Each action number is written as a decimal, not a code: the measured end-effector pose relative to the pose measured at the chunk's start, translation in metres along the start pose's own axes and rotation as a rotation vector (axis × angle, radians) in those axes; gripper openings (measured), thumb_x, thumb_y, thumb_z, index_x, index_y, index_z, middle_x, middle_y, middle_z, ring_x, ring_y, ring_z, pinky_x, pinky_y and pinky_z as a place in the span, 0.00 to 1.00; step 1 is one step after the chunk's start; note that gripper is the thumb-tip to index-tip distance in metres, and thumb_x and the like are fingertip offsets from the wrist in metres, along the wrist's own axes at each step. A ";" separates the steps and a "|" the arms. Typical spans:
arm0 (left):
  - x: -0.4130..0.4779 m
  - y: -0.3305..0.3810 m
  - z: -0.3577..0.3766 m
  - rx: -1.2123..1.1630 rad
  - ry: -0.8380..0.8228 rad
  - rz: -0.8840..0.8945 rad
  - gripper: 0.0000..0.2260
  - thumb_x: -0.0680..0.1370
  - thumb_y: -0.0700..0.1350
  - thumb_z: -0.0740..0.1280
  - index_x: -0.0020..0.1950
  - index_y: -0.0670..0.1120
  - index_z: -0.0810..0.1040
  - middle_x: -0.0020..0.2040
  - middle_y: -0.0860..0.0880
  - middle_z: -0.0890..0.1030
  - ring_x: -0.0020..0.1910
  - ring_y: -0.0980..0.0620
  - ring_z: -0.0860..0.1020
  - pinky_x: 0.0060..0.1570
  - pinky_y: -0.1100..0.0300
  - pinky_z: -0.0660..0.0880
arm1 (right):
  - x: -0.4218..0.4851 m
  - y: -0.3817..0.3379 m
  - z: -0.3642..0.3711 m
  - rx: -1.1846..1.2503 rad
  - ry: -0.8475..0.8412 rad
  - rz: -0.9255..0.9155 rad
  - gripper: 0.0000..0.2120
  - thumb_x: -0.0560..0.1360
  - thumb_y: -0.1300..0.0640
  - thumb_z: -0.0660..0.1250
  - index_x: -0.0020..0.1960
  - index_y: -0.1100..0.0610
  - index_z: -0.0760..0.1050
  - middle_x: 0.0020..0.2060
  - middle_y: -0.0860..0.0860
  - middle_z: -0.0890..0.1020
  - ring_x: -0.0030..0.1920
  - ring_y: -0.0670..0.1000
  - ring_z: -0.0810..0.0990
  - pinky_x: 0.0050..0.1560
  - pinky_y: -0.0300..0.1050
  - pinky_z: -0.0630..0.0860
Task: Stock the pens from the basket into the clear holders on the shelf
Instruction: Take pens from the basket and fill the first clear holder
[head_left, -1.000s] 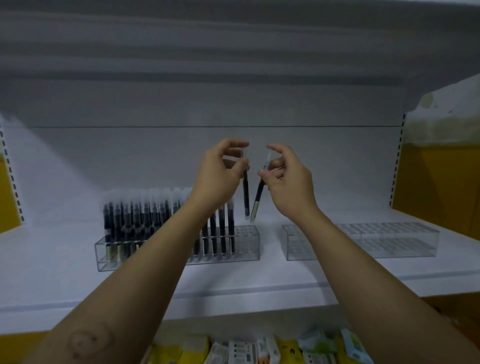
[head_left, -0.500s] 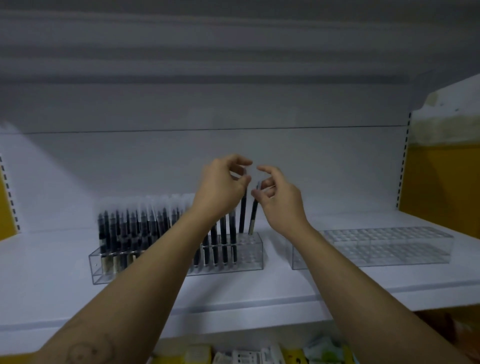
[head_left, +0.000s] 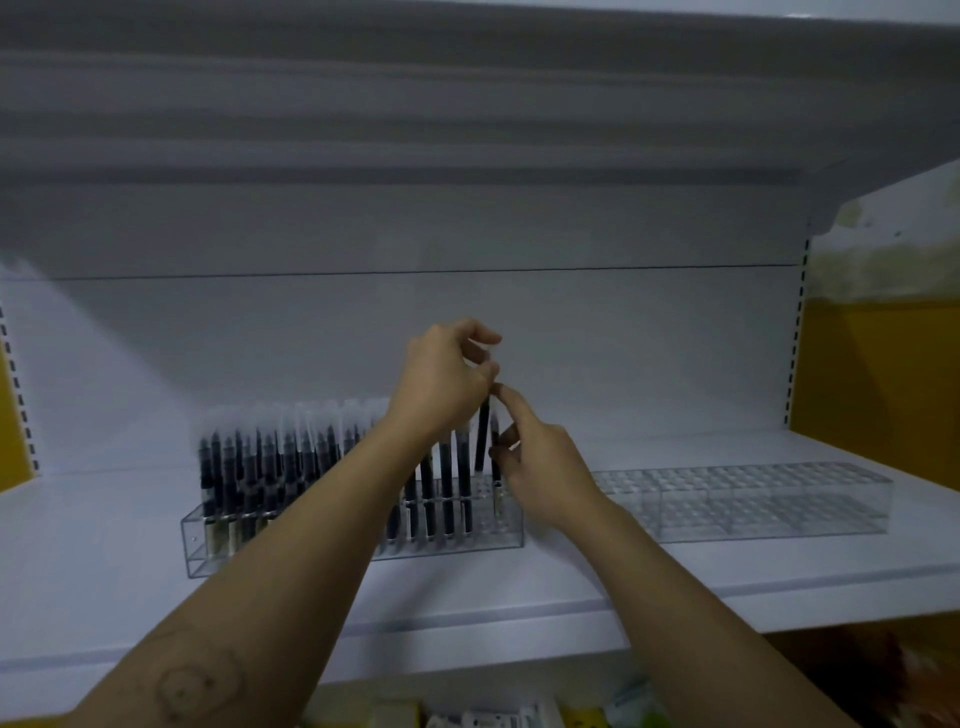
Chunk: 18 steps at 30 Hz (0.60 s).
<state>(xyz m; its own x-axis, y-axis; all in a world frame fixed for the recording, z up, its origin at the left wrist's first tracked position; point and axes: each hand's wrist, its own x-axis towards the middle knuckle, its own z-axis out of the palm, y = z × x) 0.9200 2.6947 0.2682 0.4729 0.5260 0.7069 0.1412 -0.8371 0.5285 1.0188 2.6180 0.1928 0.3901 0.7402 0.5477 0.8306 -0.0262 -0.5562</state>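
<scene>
A clear holder (head_left: 197, 540) on the white shelf (head_left: 467, 587) is filled with several upright black pens (head_left: 270, 462). Over its right end, my left hand (head_left: 447, 379) pinches the top of a black pen (head_left: 483, 441) whose tip is at a slot. Just to the right, my right hand (head_left: 540, 462) pinches a second black pen (head_left: 496, 457) that stands in a slot at the holder's right end. A second clear holder (head_left: 753, 499) stands to the right with no pens in it. The basket is out of view.
The shelf's white back panel rises behind the holders, and an upper shelf hangs overhead. A yellow side panel (head_left: 878, 374) bounds the right. Packaged goods (head_left: 493, 719) lie on the level below the shelf's front edge.
Both hands have come down from above the holder with their pens. The pens now reach the slots at its right end.
</scene>
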 end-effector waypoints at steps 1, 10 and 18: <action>0.001 0.000 0.000 0.001 -0.002 -0.008 0.09 0.78 0.42 0.68 0.57 0.48 0.78 0.47 0.52 0.79 0.36 0.61 0.76 0.30 0.73 0.68 | 0.000 -0.001 -0.002 -0.011 -0.005 0.003 0.32 0.80 0.62 0.62 0.75 0.39 0.54 0.43 0.51 0.81 0.39 0.52 0.81 0.44 0.52 0.81; -0.003 -0.004 0.000 0.146 -0.140 0.004 0.05 0.77 0.40 0.69 0.51 0.46 0.79 0.44 0.49 0.81 0.40 0.53 0.80 0.38 0.63 0.79 | -0.003 -0.007 -0.014 -0.109 -0.086 0.014 0.33 0.79 0.62 0.60 0.76 0.42 0.50 0.44 0.55 0.82 0.42 0.56 0.80 0.47 0.57 0.80; -0.001 0.001 -0.001 0.375 -0.177 -0.041 0.07 0.75 0.40 0.68 0.46 0.51 0.73 0.42 0.49 0.82 0.40 0.48 0.81 0.47 0.50 0.80 | -0.008 -0.012 -0.018 -0.115 -0.127 0.049 0.37 0.78 0.63 0.62 0.78 0.43 0.46 0.46 0.56 0.82 0.44 0.56 0.80 0.50 0.56 0.80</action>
<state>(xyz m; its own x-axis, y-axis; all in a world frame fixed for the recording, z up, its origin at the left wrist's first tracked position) 0.9186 2.6936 0.2684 0.5981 0.5536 0.5795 0.4549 -0.8298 0.3232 1.0126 2.6001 0.2066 0.3834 0.8151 0.4343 0.8549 -0.1353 -0.5008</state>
